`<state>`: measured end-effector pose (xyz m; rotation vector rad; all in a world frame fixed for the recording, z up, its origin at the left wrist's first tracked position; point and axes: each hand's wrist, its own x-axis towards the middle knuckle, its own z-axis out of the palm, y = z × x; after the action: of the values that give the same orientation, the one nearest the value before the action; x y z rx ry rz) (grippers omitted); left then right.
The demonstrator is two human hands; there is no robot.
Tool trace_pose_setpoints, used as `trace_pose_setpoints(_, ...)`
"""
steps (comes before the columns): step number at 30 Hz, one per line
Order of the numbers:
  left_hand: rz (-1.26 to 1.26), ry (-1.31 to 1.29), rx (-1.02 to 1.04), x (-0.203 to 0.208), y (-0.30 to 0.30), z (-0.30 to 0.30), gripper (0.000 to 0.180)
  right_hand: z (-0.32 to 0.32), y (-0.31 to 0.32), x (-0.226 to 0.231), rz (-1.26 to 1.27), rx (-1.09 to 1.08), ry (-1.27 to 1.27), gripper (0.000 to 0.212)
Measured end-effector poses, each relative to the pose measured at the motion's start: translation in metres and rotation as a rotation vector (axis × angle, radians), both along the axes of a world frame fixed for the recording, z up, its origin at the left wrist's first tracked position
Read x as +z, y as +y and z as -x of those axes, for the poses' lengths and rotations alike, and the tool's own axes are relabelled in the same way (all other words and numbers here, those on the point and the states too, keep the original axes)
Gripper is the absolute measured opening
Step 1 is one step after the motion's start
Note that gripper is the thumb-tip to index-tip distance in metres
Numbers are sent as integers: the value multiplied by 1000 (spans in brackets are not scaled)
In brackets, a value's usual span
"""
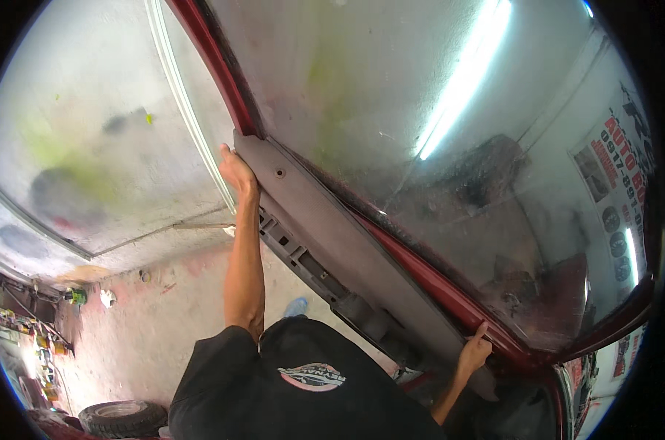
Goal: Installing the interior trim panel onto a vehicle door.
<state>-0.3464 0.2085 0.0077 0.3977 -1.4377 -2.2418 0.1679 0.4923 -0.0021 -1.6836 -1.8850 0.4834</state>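
A long grey plastic trim panel (347, 238) runs diagonally in front of me, along the lower edge of a red car frame (461, 297) with a large window glass (435, 198). My left hand (238, 172) is closed around the panel's upper left end, arm stretched out. Close to that end is a small round fastener or hole (280, 174). At the lower right end, my right hand (474, 355) grips the panel's edge, one finger pointing up beside the red frame. Dark brackets and slots (299, 257) show along the side nearer me. The undersides of both hands are hidden.
Left of the panel stretches a stained concrete floor (178, 315), with a tyre (123, 418) at the lower left. Cans and tools crowd a shelf (46, 345) at the far left. Paint marks the wall (90, 161). A bright tube light (464, 81) reflects in the glass.
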Motion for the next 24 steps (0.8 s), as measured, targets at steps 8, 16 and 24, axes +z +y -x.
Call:
trace_pose_setpoints(8,139,-27,150,3,8,-12,53,-1,0,9,7,-11,-32,81)
trace_pose_setpoints(16,1145,368,8,-114,-77,66,47,26,2,29,146,-63,-129,75)
trace_pose_setpoints(24,619,-111,13,-28,-22,37,56,9,-6,24,2,24,-82,70)
